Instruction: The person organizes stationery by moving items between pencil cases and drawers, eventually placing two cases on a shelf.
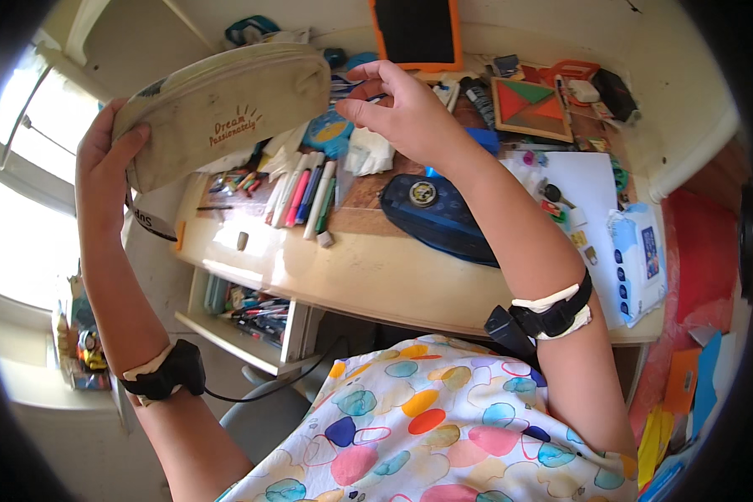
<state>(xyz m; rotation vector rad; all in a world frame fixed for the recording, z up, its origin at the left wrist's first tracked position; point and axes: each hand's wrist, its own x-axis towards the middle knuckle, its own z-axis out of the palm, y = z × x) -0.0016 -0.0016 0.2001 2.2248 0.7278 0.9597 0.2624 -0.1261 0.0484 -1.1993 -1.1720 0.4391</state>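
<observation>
My left hand (110,160) grips one end of a cream fabric pencil case (182,132), held up above the desk's left side. The case bears orange writing, and a dark printed strap hangs from its lower left. Just past its right end is my right hand (408,110), fingers apart and curled, with nothing plainly in them. On the desk beneath lie several markers (298,191) in a row, white, pink, blue and green. A dark blue pencil case (436,216) with a round badge rests below my right forearm. An eraser piece (325,239) sits by the markers.
An open drawer (232,332) full of pens juts out at the lower left. White paper (593,182), a pack of wipes (637,263) and a tangram tray (530,110) occupy the desk's right side. An orange-framed board (417,34) stands at the back.
</observation>
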